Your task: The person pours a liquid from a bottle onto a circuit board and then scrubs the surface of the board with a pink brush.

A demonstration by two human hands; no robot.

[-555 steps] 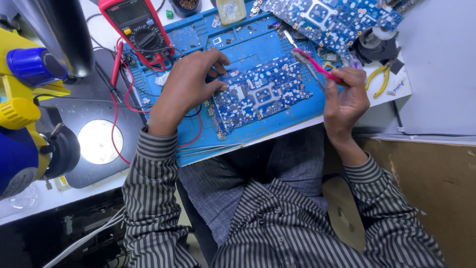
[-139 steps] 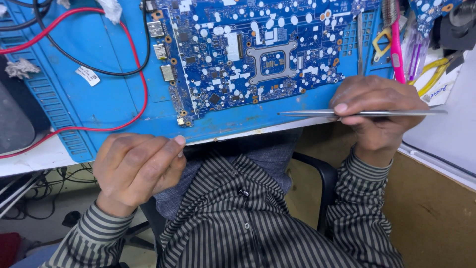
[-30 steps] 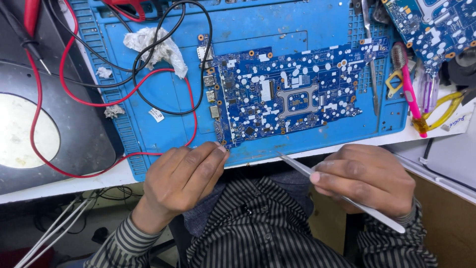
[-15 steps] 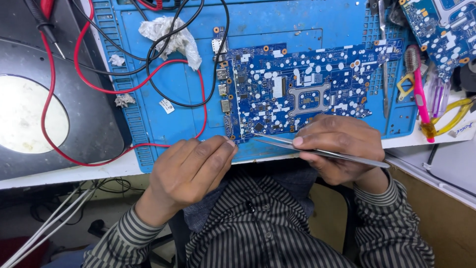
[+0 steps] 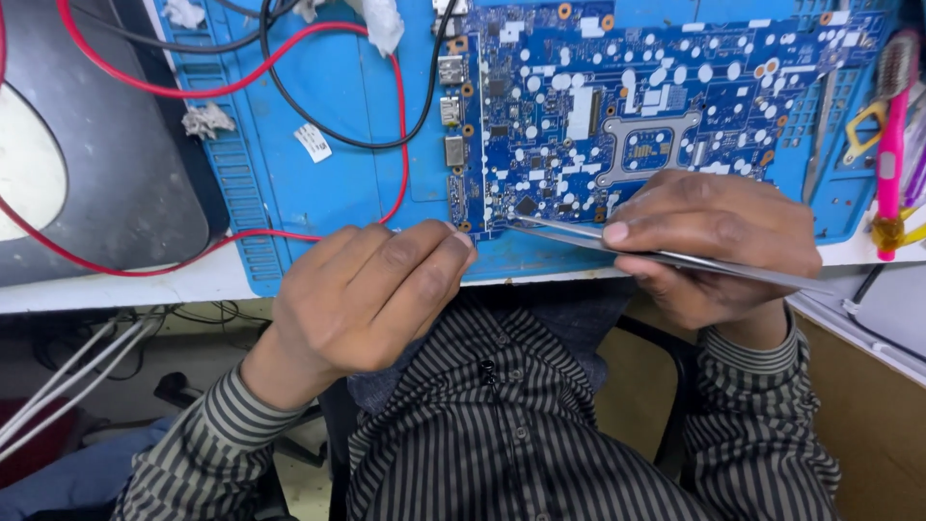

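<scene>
Right hand (image 5: 719, 241) sits at centre right of the frame, fingers pinched tight around a pair of slim metal tweezers (image 5: 666, 256). The tweezers lie almost flat, tips pointing left and reaching the lower edge of the blue circuit board (image 5: 656, 106), back end sticking out past the hand toward the lower right.

Left hand (image 5: 371, 289) is at lower centre, fingers curled in close together, fingertips pressed at the near edge of the blue work mat (image 5: 347, 183), just beside the board's lower left corner. Whether it pinches anything small there, I cannot tell.

The board fills the upper centre and right, lying flat on the mat, its lower edge almost at the mat's near rim, so there is little free mat between board and table edge. The open stretch is to the left of the board: bare blue mat crossed by a red lead (image 5: 241, 92) and a black lead (image 5: 318, 125), with a small white label (image 5: 312, 143) and a crumpled scrap (image 5: 205, 121) lying there.

At far right, the mat's shallow side slots hold a pink-handled brush (image 5: 892, 145), upright in the frame. A dark pad (image 5: 125, 174) covers the upper left.
</scene>
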